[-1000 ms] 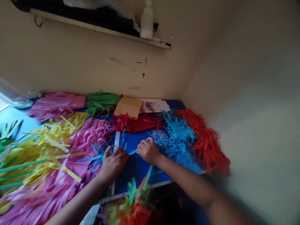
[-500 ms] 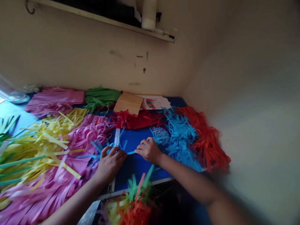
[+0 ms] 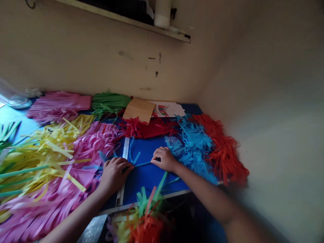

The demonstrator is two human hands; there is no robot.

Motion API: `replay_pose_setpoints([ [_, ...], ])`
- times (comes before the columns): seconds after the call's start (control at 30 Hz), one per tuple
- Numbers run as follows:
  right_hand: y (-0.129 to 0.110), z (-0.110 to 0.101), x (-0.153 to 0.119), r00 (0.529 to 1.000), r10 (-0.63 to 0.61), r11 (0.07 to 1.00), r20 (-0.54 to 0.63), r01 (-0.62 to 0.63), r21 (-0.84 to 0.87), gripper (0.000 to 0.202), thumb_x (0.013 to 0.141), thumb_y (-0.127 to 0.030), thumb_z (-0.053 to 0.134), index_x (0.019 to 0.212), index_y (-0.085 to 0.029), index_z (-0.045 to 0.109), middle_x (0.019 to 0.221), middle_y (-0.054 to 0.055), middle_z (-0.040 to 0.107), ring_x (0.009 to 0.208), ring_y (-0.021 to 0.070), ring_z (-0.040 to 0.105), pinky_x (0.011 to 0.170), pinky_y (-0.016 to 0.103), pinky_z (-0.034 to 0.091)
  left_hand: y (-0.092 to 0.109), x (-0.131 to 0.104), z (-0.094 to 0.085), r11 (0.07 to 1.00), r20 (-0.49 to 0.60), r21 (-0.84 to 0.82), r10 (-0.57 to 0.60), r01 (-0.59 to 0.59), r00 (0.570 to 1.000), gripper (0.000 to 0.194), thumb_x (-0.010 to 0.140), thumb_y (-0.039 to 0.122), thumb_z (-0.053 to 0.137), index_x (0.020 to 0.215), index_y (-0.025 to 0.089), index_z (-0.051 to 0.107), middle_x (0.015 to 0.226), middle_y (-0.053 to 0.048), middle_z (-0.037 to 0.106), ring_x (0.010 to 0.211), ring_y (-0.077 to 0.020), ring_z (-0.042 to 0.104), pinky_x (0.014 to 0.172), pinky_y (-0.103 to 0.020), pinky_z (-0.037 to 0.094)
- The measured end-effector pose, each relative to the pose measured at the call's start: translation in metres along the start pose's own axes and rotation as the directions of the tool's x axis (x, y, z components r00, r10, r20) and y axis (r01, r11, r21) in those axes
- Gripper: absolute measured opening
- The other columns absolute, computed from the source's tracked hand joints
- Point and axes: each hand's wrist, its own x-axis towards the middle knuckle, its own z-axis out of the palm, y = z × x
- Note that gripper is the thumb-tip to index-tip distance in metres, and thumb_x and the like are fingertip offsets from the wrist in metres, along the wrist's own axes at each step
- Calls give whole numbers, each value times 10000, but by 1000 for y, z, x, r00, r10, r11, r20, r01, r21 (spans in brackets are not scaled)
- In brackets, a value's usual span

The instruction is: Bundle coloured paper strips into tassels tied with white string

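A narrow blue paper strip (image 3: 142, 164) is stretched between my two hands, low over the blue tabletop (image 3: 145, 146). My left hand (image 3: 115, 171) pinches its left end, with more blue strip ends showing behind the fingers. At the other end, the thumb and fingertips of my right hand (image 3: 165, 159) are closed on the strip. A loose curled blue strip (image 3: 133, 153) lies just beyond the hands. To the right of my right hand spreads a pile of light blue fringed paper (image 3: 196, 143). Pink fringed paper (image 3: 93, 146) lies beside my left hand.
Yellow strips (image 3: 55, 141), red fringe (image 3: 152, 130) and orange-red fringe (image 3: 225, 155) cover parts of the table. Green fringe (image 3: 110, 103) and a brown card (image 3: 139, 109) lie at the back. Below the front edge hangs a multicoloured bunch (image 3: 146, 224). A shelf (image 3: 126, 21) crosses the wall.
My hands have drawn apart a little, the right one moving right, and a longer stretch of blue strip shows between them. The view has shifted slightly.
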Motion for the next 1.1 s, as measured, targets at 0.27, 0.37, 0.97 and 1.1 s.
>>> replay_pose_setpoints([
  [0.27,-12,-5,13,988,124,990,96,-118,-72,92,744,-242,774,700,-203,702,891,4,697,862,176,571,774,312,337,8,11,-6,997,38,72,-22,20,999,225,875,414,580,776,271,723,879,-31,725,871,-263,606,792,-418,345],
  [0.37,-17,-11,14,987,113,989,117,-101,-109,46,770,-257,745,806,-237,724,903,-5,701,872,181,566,795,337,329,13,12,-8,994,41,96,53,-57,998,174,890,312,565,902,316,738,958,-32,733,981,-286,592,898,-475,329],
  [0.97,-36,-4,33,878,-439,767,190,476,-430,242,955,-137,476,816,-162,672,863,49,705,920,207,558,986,465,272,32,23,-11,943,-89,174,302,-284,949,208,905,197,551,791,276,706,806,28,741,918,-211,675,1104,-495,244],
  [1.1,-71,-33,26,938,-347,892,24,338,-299,206,962,-248,499,892,-181,681,955,48,731,991,214,588,929,454,332,17,15,-37,933,-238,203,340,-296,910,272,920,181,487,878,335,707,883,40,765,895,-204,698,1087,-496,265],
])
